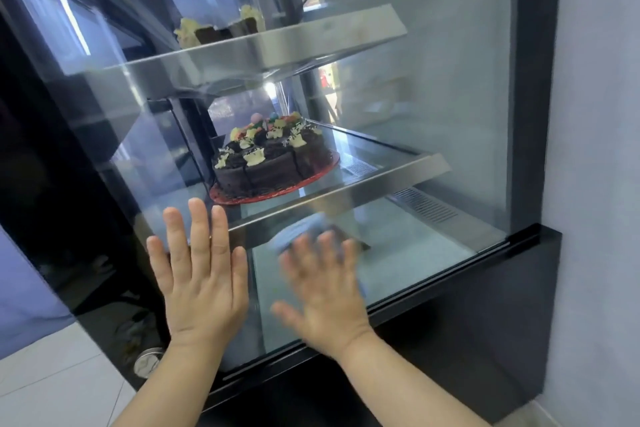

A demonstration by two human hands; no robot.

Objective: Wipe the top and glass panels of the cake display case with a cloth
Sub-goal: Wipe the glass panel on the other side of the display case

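Right now our right hand is spread flat with the fingers straight, pressing the pale blue cloth against the glass panel of the display case. The cloth bunches out just beyond our fingertips, and the hand itself is blurred. Our left hand lies open and flat on the same pane, just beside the right, holding nothing.

To do this pass well, we judge, we should press evenly through the whole palm, overlap the strokes and work down to the black frame under our wrists. The bracing left hand should come off the glass so it leaves no prints.

Counting, we have two hands and one cloth. Beyond our fingers is one lower shelf with one whole chocolate cake. Above it is one upper shelf with cake pieces, too hidden to count.
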